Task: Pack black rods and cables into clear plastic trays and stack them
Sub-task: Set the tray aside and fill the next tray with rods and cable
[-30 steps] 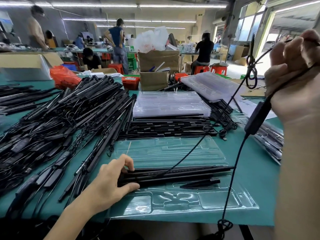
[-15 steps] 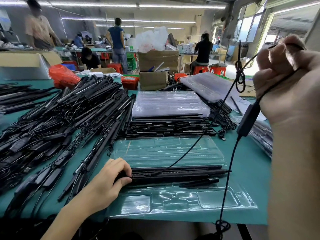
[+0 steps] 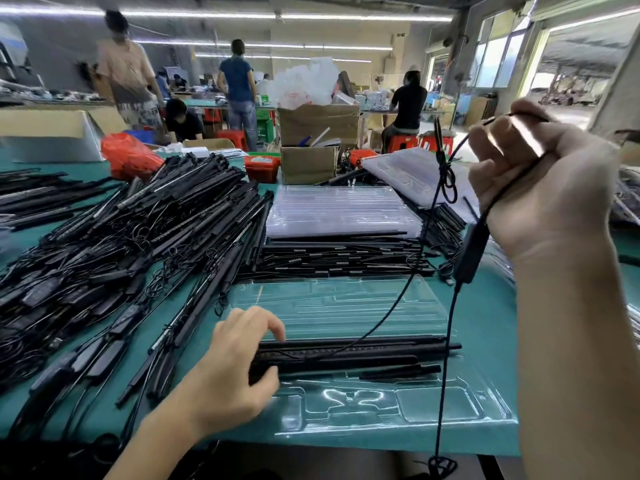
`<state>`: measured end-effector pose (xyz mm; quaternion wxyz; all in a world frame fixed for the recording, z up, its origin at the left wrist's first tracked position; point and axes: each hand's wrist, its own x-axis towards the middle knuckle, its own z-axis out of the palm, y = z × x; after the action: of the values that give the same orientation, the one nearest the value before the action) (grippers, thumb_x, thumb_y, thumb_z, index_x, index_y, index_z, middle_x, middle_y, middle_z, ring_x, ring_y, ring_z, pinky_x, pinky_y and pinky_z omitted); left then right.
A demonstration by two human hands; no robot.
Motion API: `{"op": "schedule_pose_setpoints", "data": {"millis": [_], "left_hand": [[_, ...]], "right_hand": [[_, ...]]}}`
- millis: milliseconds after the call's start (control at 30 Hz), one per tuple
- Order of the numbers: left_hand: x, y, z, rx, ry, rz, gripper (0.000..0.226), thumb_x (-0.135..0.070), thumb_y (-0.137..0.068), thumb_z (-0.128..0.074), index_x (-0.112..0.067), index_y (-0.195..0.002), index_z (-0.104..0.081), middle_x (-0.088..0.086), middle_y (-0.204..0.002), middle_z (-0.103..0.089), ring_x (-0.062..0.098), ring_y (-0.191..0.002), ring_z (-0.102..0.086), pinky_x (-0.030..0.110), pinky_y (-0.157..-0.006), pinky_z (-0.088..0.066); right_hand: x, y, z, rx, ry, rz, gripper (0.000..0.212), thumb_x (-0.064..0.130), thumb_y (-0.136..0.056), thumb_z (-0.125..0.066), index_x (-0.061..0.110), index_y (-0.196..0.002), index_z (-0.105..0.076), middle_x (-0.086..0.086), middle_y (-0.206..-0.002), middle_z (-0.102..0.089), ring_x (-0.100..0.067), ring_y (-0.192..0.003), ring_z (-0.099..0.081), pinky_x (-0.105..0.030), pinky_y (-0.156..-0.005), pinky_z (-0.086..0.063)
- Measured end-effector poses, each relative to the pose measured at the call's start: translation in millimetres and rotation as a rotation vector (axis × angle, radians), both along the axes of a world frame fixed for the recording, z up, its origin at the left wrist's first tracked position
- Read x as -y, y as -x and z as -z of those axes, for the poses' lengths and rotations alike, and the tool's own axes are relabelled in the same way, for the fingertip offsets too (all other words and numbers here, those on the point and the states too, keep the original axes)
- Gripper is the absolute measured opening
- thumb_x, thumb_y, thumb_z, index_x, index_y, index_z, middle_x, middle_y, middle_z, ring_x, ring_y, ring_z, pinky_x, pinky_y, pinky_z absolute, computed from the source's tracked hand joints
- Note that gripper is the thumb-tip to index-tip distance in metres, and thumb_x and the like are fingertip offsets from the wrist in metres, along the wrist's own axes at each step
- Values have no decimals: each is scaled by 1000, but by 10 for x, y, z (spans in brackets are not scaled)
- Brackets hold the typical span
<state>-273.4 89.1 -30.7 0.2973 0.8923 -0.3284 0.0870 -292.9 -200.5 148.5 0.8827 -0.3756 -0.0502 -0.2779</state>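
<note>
A bundle of black rods (image 3: 349,355) lies lengthwise in the near half of a clear plastic tray (image 3: 460,410) on a green table (image 3: 485,313). The left hand (image 3: 239,372) grips the bundle's left end, thumb curled under the near side and fingers bent over the top. Compared with a second ago, the fingers have lifted and spread a little over the rods, while the bundle itself has stayed in the same place in the tray.

A thin black cable (image 3: 408,289) rises from the middle of the bundle, to the right of that grip, up to the right hand (image 3: 540,188). This hand is raised well above the tray, its fingers curled round the cable. Just below the hand hangs an inline black module (image 3: 472,251); from it the cable drops past the tray's right part and ends in a small coil (image 3: 441,465) below the table edge. Over the last second the raised hand has drifted left and the module with it, so the slack appears to be gathering in. This suggests the rods are seated and the cable is next to be tucked into the tray's moulded pockets nearest the person.

Beyond the left hand's grip, left and further away, sprawls a large pile of unpacked rods (image 3: 131,244). Behind the tray sits a stack of filled trays (image 3: 339,209).
</note>
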Motion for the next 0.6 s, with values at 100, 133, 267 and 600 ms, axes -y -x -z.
{"op": "schedule_pose_setpoints", "data": {"millis": [100,133,267,600], "left_hand": [[338,131,-163,88,2,207,12,-14,-84,-62,-23,-89,-57,-17,-86,-55,5,-82,-52,20,-76,-45],[475,162,-181,80,-24,284,7,-15,-86,-60,-20,-91,-60,-14,-86,-59,4,-80,-54,23,-72,-48],[1053,204,-74,62,-166,448,34,-14,-101,-49,-20,-134,-57,-6,-131,-61,10,-114,-50,23,-99,-41],[1315,60,172,159,-414,389,48,-33,-106,-40,-20,-153,-35,-2,-145,-38,23,-118,-35,43,-108,-36]], "right_hand": [[4,-71,38,-47,26,33,36,9,-97,-27,16,-94,-62,1,-69,-68,-22,-78,-71,-17,-52,-43],[-1,-93,57,-44,21,24,36,10,-97,-28,16,-94,-62,1,-70,-68,-22,-78,-72,-17,-52,-43],[-36,-94,72,-44,36,-9,35,9,-97,-29,15,-93,-63,0,-72,-68,-23,-80,-72,-19,-53,-44],[20,-57,19,-15,56,5,32,10,-98,-30,14,-100,-62,-1,-73,-69,-24,-80,-73,-19,-54,-45]]}}
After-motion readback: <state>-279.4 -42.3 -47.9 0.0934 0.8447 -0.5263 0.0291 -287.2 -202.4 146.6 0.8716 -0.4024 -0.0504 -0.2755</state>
